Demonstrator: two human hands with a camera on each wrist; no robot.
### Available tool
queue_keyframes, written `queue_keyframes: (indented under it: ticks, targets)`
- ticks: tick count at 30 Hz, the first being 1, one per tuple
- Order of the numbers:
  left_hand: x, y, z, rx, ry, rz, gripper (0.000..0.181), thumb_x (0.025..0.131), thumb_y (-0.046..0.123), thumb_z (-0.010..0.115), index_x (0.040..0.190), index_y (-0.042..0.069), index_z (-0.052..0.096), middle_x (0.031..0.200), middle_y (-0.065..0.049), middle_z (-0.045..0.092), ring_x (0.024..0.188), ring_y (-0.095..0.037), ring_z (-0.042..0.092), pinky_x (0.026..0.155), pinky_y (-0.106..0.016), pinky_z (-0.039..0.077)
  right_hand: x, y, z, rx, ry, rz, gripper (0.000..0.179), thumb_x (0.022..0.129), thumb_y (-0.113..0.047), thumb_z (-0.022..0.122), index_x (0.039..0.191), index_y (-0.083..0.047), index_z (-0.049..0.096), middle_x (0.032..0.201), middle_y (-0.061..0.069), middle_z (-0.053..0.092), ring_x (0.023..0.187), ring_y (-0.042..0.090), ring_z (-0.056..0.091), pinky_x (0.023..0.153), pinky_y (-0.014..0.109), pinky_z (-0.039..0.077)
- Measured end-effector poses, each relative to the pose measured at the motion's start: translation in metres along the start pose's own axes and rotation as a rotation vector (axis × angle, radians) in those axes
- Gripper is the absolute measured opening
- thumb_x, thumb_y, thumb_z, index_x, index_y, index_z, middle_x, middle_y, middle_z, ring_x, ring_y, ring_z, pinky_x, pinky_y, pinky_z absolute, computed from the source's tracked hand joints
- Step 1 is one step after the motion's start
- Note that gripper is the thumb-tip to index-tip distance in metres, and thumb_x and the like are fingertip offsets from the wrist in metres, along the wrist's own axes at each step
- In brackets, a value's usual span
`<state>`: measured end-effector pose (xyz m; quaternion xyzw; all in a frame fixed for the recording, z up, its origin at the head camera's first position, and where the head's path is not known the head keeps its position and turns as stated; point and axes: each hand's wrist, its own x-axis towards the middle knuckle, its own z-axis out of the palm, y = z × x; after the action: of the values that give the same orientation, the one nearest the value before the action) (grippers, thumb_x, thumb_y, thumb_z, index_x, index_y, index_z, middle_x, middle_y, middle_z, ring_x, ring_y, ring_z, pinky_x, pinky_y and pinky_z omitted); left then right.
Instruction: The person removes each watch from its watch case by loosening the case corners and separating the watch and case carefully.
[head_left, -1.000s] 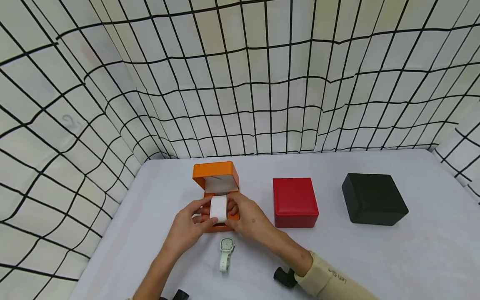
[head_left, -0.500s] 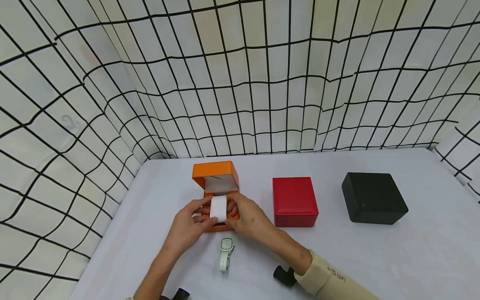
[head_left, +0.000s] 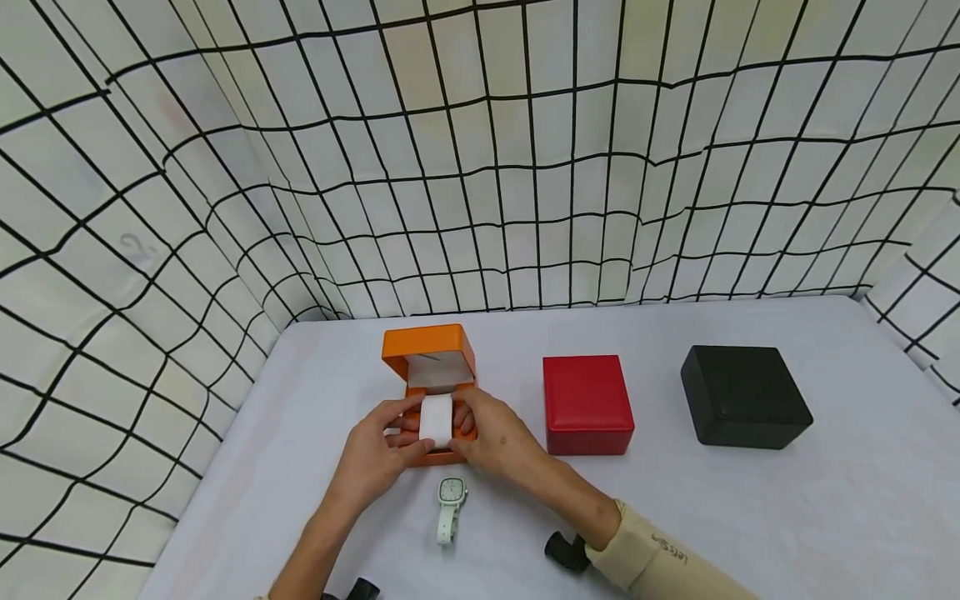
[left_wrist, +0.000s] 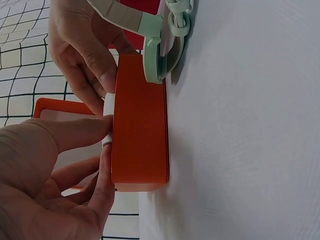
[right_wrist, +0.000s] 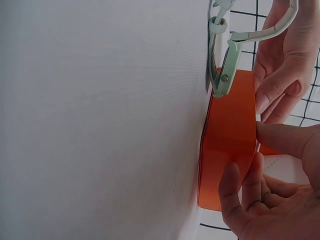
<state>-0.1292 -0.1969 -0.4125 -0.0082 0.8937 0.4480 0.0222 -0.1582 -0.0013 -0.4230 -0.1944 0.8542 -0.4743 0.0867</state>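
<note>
An orange watch box [head_left: 426, 342] stands with its lid up at the left of the table. A white watch cushion [head_left: 436, 421] sits in its base. My left hand [head_left: 372, 450] pinches the cushion's left side with thumb and fingers. On the right side, my right hand [head_left: 495, 429] holds it the same way. The right wrist view shows one finger of the right hand [right_wrist: 280, 200] against the outer wall of the orange box [right_wrist: 227, 140]. A pale green wristwatch [head_left: 451, 493] lies on the table just in front of the box, its strap partly curled.
To the right of the orange box sits a closed red box [head_left: 588, 404], and farther right a closed black box [head_left: 745, 396]. White cloth covers the table [head_left: 675, 517]. Black netting [head_left: 532, 167] over white walls rises behind and at the sides.
</note>
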Motion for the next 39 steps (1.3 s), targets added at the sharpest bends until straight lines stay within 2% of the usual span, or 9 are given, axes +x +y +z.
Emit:
queue_keyframes:
  ticks: [7, 15, 24, 31, 34, 39]
  targets:
    - [0.0, 0.0, -0.001, -0.009, -0.001, 0.005, 0.06, 0.085, 0.005, 0.084, 0.141, 0.009, 0.064, 0.121, -0.011, 0.066, 0.103, -0.021, 0.068, 0.085, -0.023, 0.062, 0.0, -0.002, 0.001, -0.002, -0.005, 0.003, 0.047, 0.086, -0.002, 0.082, 0.127, -0.001, 0.06, 0.093, 0.005, 0.063, 0.084, 0.015, 0.059, 0.069, 0.016, 0.051]
    - [0.002, 0.001, 0.001, 0.035, 0.001, 0.007, 0.058, 0.084, 0.004, 0.085, 0.139, 0.005, 0.066, 0.113, -0.012, 0.063, 0.095, -0.019, 0.071, 0.083, -0.025, 0.064, 0.002, -0.003, 0.002, -0.027, -0.005, 0.02, 0.048, 0.087, -0.003, 0.081, 0.13, 0.005, 0.062, 0.101, 0.006, 0.056, 0.087, 0.015, 0.054, 0.068, 0.017, 0.049]
    - [0.003, 0.003, 0.002, 0.059, -0.002, -0.014, 0.059, 0.084, 0.004, 0.085, 0.14, 0.005, 0.066, 0.111, -0.011, 0.063, 0.094, -0.018, 0.069, 0.084, -0.026, 0.063, 0.002, -0.001, 0.002, -0.007, -0.001, 0.012, 0.044, 0.087, -0.002, 0.08, 0.127, 0.005, 0.063, 0.102, 0.008, 0.056, 0.09, 0.016, 0.053, 0.069, 0.018, 0.048]
    - [0.002, 0.004, 0.003, 0.049, -0.016, -0.013, 0.057, 0.087, 0.007, 0.082, 0.141, 0.006, 0.065, 0.111, -0.011, 0.061, 0.095, -0.018, 0.066, 0.083, -0.021, 0.059, -0.004, -0.001, -0.004, -0.002, -0.017, 0.019, 0.051, 0.088, -0.007, 0.081, 0.133, 0.004, 0.061, 0.103, 0.007, 0.058, 0.093, 0.016, 0.055, 0.072, 0.017, 0.051]
    - [0.0, 0.007, 0.003, 0.053, 0.009, 0.012, 0.05, 0.089, 0.008, 0.08, 0.138, 0.006, 0.067, 0.113, -0.012, 0.062, 0.098, -0.019, 0.066, 0.084, -0.023, 0.061, -0.009, -0.002, -0.008, 0.006, -0.01, 0.002, 0.049, 0.089, -0.008, 0.08, 0.133, 0.003, 0.061, 0.106, 0.008, 0.06, 0.095, 0.017, 0.058, 0.075, 0.019, 0.054]
    - [-0.002, 0.013, 0.007, 0.094, 0.097, 0.085, 0.039, 0.092, 0.009, 0.078, 0.13, 0.007, 0.071, 0.12, -0.012, 0.064, 0.11, -0.026, 0.065, 0.095, -0.04, 0.063, -0.017, -0.004, -0.02, 0.029, 0.005, -0.027, 0.047, 0.092, -0.006, 0.076, 0.136, 0.002, 0.059, 0.114, 0.01, 0.062, 0.101, 0.019, 0.062, 0.079, 0.021, 0.056]
